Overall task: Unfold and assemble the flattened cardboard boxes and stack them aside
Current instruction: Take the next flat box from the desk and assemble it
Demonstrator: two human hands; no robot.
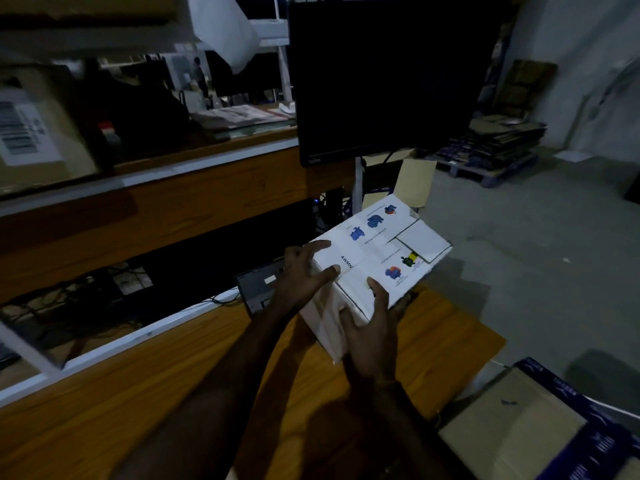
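Both hands are on the white box (377, 258), which sits up off the wooden desk (173, 393), tilted, with its far end out past the desk's edge above the grey floor (519, 237). The box is assembled into shape, its printed top face turned toward the camera: small blue pictures and dark lettering, with flap seams crossing the panel.

The left hand (301, 275) comes in from the near left side, fingers spread wide and fairly straight, fingertips lying on the top face near the lettering. The right hand (372, 334) wraps the near corner, thumb and fingers curled over the edge where the top meets the side panel, gripping it.

Behind the box stands a large dark monitor (381, 81), its screen black. Just left of the box, low down against the desk's far edge, is a small grey device (259, 289), partly hidden by the left wrist. At the lower right lies a flattened brown cardboard sheet with a dark blue printed border (540, 420), well apart from the white box. Far off at the upper right, a stack of flattened cardboard (502, 140) rests on a pallet on the floor. On the left, a brown carton with a barcode label (24, 129) is blurred on a shelf.

The light is dim, so fine print is unreadable.
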